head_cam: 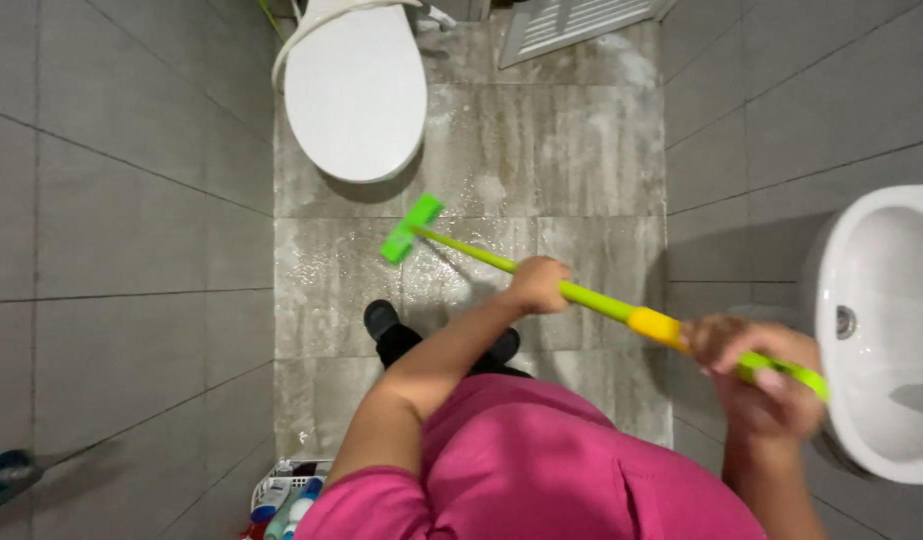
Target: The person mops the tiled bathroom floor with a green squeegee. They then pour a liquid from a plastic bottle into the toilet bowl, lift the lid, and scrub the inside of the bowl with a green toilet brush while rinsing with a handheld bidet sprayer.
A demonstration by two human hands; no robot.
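Nearest my view, the right hand [757, 370] is clenched around the upper end of the green broom handle [592, 297]. The left hand [538, 284] grasps it lower down. From both grips the handle slants away to the green brush head [412, 228], resting on the wet floor [542, 160] before the toilet [355, 95].

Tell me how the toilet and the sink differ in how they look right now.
The toilet sits at the top of the view with its lid shut, a smooth closed oval; the sink is at the right edge, its open bowl showing a drain hole. The toilet stands on the wet tiled floor, while the sink is against the grey tiled wall. The sink is partly hidden behind the right hand gripping the green brush handle; the toilet is clear. Both are white and glossy.
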